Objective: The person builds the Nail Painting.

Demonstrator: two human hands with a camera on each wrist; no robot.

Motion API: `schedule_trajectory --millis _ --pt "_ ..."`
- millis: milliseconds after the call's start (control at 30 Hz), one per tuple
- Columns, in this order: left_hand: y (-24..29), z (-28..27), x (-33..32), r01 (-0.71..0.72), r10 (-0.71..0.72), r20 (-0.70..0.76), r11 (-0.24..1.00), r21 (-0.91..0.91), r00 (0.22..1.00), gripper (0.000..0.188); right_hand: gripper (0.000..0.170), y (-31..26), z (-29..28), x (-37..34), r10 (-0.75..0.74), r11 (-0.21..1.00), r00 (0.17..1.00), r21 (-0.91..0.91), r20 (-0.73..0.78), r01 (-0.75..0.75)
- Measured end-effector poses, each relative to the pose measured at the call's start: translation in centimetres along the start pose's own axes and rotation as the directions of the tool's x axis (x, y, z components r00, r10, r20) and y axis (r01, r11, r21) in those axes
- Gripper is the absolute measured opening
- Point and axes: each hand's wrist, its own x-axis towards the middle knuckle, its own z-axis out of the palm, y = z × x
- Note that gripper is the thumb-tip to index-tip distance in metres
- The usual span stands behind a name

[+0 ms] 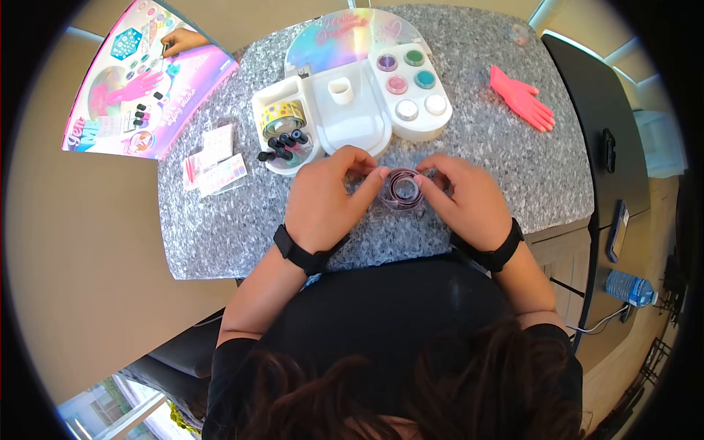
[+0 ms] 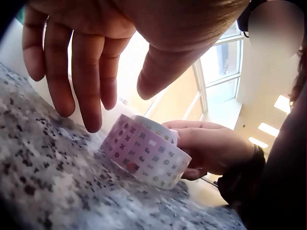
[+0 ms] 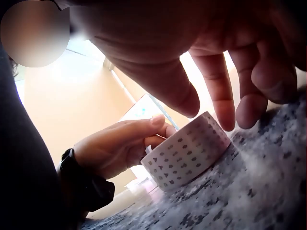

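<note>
A loosely coiled sticker strip (image 1: 403,189), pink and white with small printed shapes, stands on its edge on the granite table between the two hands. The left hand (image 1: 326,198) is at its left side with thumb and fingers apart; in the left wrist view the fingers (image 2: 86,81) hang relaxed above and beside the coil (image 2: 144,153), gripping nothing. At the coil's right side the right hand (image 1: 469,202) has its thumb at the upper edge. In the right wrist view its fingers (image 3: 223,108) extend loosely past the coil (image 3: 187,153); firm contact cannot be told.
Beyond the hands stands a white tray (image 1: 348,136) with glitter pots (image 1: 397,85), small bottles (image 1: 282,147) and a patterned roll (image 1: 282,117). Sticker sheets (image 1: 221,174) and a printed box (image 1: 143,81) are at left, a pink model hand (image 1: 522,99) at right.
</note>
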Motion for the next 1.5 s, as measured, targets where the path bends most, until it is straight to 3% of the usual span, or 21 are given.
schedule_trajectory --millis 133,200,267,333,367,400,433,467,533,567,633,767,833,933,1000,1167,1333,1400,1500 --pt "0.0 -0.4 0.0 -0.055 0.054 -0.072 0.998 -0.013 0.996 0.029 0.021 -0.2 -0.5 0.0 0.008 0.999 0.999 0.053 -0.037 -0.007" --pt "1.1 -1.6 0.1 0.246 -0.255 0.132 0.966 0.082 0.958 0.027 0.018 0.5 -1.4 0.5 -0.044 0.998 0.988 0.039 -0.15 0.05" --pt "1.0 -1.2 0.1 0.251 -0.25 0.147 0.968 0.011 0.957 0.026 0.015 0.5 -3.2 1.0 -0.073 0.997 0.989 -0.031 -0.132 0.07" --pt "0.6 -1.1 0.0 0.155 -0.151 0.151 0.988 -0.015 0.977 0.026 0.013 0.4 -3.8 1.0 -0.103 0.992 0.989 -0.09 -0.106 0.094" --pt "0.2 -1.1 -0.1 0.157 -0.152 0.151 0.987 -0.018 0.977 0.026 0.015 0.4 -3.7 0.9 -0.187 0.982 0.982 -0.037 0.002 0.187" --pt "-0.3 -1.2 -0.2 0.065 -0.055 0.189 0.997 -0.047 0.98 0.026 0.017 0.5 -3.5 0.9 -0.275 0.961 0.956 0.026 0.104 0.274" --pt "-0.5 -1.3 -0.2 -0.025 0.043 0.225 0.997 -0.08 0.974 0.025 0.017 0.5 -3.1 0.8 -0.276 0.961 0.955 0.028 0.106 0.275" --pt "-0.6 -1.5 -0.2 -0.023 0.04 0.224 0.997 -0.079 0.974 0.025 0.02 0.5 -2.7 0.5 -0.313 0.948 0.937 -0.013 0.155 0.319" --pt "-0.8 -1.7 -0.2 -0.254 0.257 0.234 0.966 -0.043 0.938 0.022 0.022 0.6 -1.9 0.4 -0.347 0.93 0.914 -0.046 0.209 0.364" --pt "-1.0 -1.6 -0.2 -0.249 0.252 0.235 0.968 -0.042 0.939 0.022 0.023 0.6 -1.6 0.4 -0.352 0.927 0.911 -0.054 0.214 0.371" --pt "-1.7 -1.3 0.1 -0.427 0.395 0.224 0.897 0.116 0.891 0.02 0.024 0.3 -1.2 0.4 -0.36 0.923 0.906 -0.058 0.221 0.381" --pt "-1.8 -1.0 0.0 -0.483 0.457 0.181 0.865 0.138 0.871 0.018 0.017 -0.8 -0.4 0.2 -0.418 0.9 0.893 -0.055 0.168 0.431" --pt "-1.8 -0.9 -0.1 -0.387 0.368 0.176 0.917 0.093 0.913 0.018 0.015 -0.9 -0.1 0.2 -0.425 0.897 0.893 -0.062 0.149 0.438" --pt "-1.2 -1.1 0.1 -0.273 0.255 0.142 0.953 0.13 0.956 0.021 0.014 -1.1 0.1 0.3 -0.419 0.896 0.898 -0.102 0.137 0.433" --pt "-1.5 -1.1 0.2 -0.305 0.287 0.143 0.945 0.119 0.947 0.023 0.013 -1.5 0.0 0.3 -0.362 0.92 0.925 -0.113 0.118 0.375" --pt "-1.5 -1.0 0.4 -0.363 0.347 0.136 0.925 0.115 0.928 0.025 0.012 -0.9 0.0 0.4 -0.391 0.912 0.915 -0.096 0.099 0.4" --pt "-1.0 -1.6 0.1 -0.304 0.294 0.119 0.949 0.079 0.948 0.023 0.014 -0.9 -6.4 2.1 -0.357 0.923 0.934 -0.156 -0.009 0.352" --pt "-0.4 -1.9 1.4 -0.404 0.399 0.06 0.901 0.161 0.915 0.02 0.019 -0.7 -10.3 4.0 -0.255 0.958 0.942 -0.186 -0.218 0.216" --pt "-0.2 -2.4 -0.4 -0.312 0.312 -0.001 0.949 0.045 0.95 0.017 0.029 3.5 -15.6 9.0 -0.138 0.925 0.907 -0.38 -0.397 -0.025"
